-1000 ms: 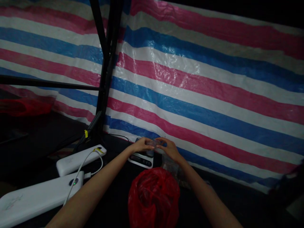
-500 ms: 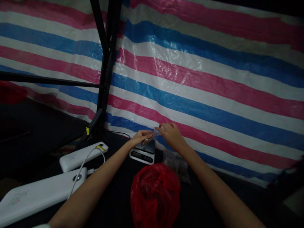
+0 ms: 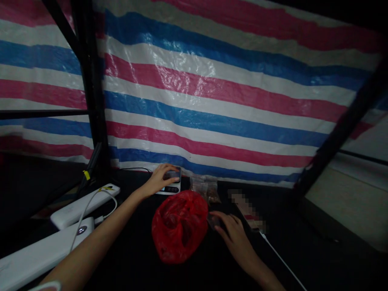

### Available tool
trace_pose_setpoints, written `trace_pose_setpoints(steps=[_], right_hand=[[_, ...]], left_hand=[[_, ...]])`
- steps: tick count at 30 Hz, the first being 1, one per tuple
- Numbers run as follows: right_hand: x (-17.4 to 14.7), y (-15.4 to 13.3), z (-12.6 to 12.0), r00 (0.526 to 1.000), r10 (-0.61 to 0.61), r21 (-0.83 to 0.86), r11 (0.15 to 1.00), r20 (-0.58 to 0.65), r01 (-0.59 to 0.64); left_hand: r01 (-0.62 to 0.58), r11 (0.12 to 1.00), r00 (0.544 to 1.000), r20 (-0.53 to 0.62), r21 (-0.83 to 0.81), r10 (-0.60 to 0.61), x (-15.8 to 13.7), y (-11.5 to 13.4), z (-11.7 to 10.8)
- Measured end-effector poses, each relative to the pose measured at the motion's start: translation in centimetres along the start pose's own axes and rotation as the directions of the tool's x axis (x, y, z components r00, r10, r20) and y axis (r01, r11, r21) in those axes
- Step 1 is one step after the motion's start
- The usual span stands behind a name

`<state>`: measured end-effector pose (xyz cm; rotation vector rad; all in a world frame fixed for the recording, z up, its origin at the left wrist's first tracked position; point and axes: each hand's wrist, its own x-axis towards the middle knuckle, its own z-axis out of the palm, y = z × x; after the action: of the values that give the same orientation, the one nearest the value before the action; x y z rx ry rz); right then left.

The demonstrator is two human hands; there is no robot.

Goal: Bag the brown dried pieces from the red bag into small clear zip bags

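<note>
My left hand (image 3: 162, 178) lies over the white digital scale (image 3: 167, 190), thumb and fingers apart across its dark platform. Part of the scale's display is lit; the rest of its face is partly covered by the hand. To the right of a crumpled red plastic bag (image 3: 178, 228), my right hand (image 3: 232, 232) pinches a small clear plastic bag (image 3: 214, 221) between thumb and fingers. Its contents are too dark to make out. Behind the red bag lie a few clear zip bags (image 3: 204, 188) with brownish contents.
Two white power banks (image 3: 45, 252) with a white cable (image 3: 83, 214) lie at the left. A blurred-out flat object (image 3: 247, 210) with a white cord is at the right. Dark frame posts (image 3: 91, 81) stand before a striped plastic sheet (image 3: 212, 101) at the back.
Both hands were together over the scale with a clear bag. My right hand has moved toward me and right with the small bag; my left hand has come down onto the scale. The view has turned right.
</note>
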<state>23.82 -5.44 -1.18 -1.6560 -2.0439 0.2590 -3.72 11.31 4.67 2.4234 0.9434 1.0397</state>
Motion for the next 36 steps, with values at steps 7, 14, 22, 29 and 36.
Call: trace_pose_setpoints(steps=[7, 14, 22, 29, 36], right_hand=[[-2.0, 0.6, -0.1, 0.991, -0.043, -0.184, 0.983, -0.126, 0.020], [1.3, -5.3, -1.5, 0.954, -0.248, -0.213, 0.954, -0.171, 0.210], [3.5, -7.2, -1.6, 0.930, -0.251, -0.555, 0.749, 0.269, 0.363], [3.1, -10.0, -2.7, 0.932, -0.237, -0.571, 0.739, 0.276, 0.357], [5.1, -10.7, -0.6, 0.881, -0.242, -0.313, 0.869, 0.407, 0.383]], left_hand=[[-0.173, 0.984, 0.824, 0.552, 0.032, 0.127, -9.8, 10.4, 0.6], [-0.320, 0.928, 0.781, 0.607, 0.190, 0.144, -10.6, 11.9, 1.8], [-0.189, 0.857, 0.800, 0.581, 0.480, -0.149, -13.7, 10.4, -2.7], [-0.118, 0.733, 0.922, 0.349, 0.670, -0.171, -12.6, 10.7, -2.5], [-0.083, 0.818, 0.889, 0.414, 0.569, -0.197, -9.1, 9.9, 2.4]])
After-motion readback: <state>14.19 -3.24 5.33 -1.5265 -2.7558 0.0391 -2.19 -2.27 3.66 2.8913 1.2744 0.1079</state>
